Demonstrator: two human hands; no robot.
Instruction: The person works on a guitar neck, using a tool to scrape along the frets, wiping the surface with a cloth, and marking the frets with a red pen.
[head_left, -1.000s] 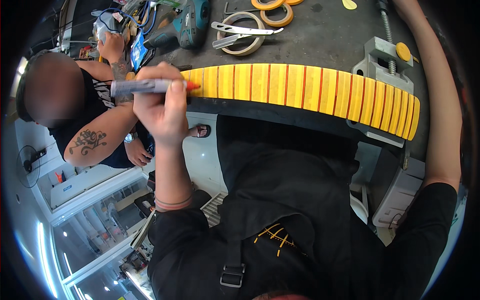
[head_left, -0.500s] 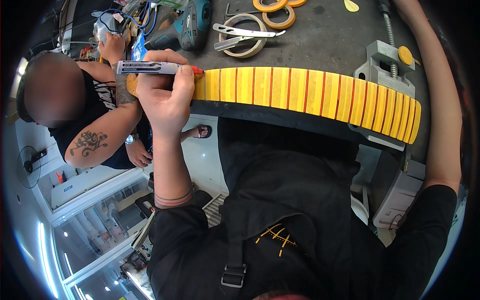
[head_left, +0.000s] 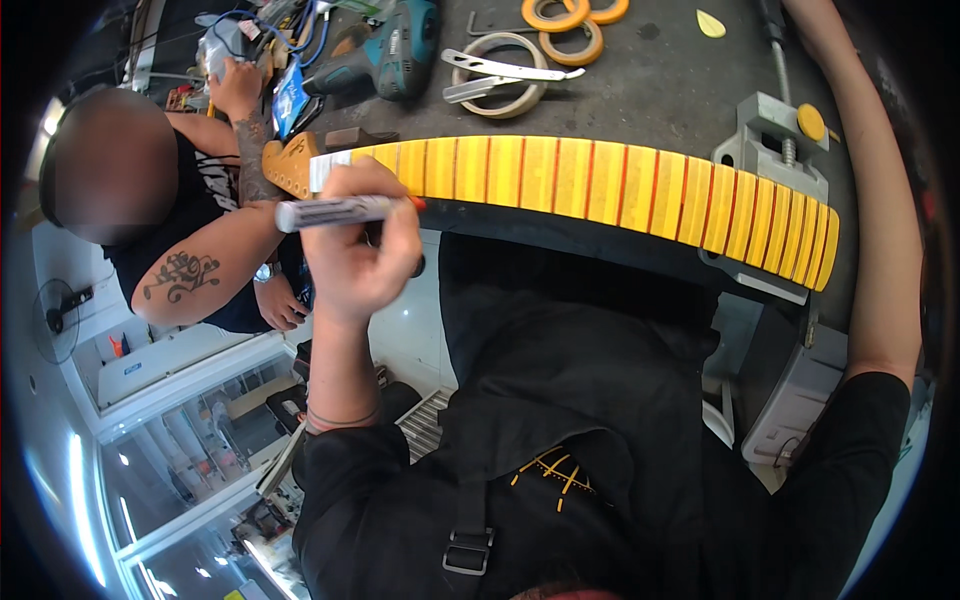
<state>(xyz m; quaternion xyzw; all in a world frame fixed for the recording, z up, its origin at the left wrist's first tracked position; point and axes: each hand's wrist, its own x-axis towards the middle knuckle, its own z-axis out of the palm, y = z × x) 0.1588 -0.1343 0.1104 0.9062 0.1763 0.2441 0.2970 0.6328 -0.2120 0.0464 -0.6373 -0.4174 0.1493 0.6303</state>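
Observation:
My left hand [head_left: 362,245] is closed around a white-barrelled marker [head_left: 335,213] with a red tip pointing right. The tip is by the near edge of a guitar neck [head_left: 520,172]; whether it touches is unclear through the blur. Yellow tape covers the fretboard between the frets, and many fret lines look red. White tape [head_left: 328,165] crosses the neck beside its wooden headstock [head_left: 290,163], partly behind my hand. Along the right side my right forearm [head_left: 893,230] reaches up to the top edge, where the fingers are out of the picture.
A grey metal vise [head_left: 755,140] stands by the neck's right end. On the dark bench [head_left: 640,90] lie tape rolls [head_left: 570,45], a folding razor [head_left: 515,70], a hex key and a teal power drill [head_left: 405,50]. Another person [head_left: 215,240] sits at the left, one hand on the bench.
My left hand has come off the fretboard toward me and slightly right, with the marker still in it. More of the headstock and the white tape show. My right arm has barely moved.

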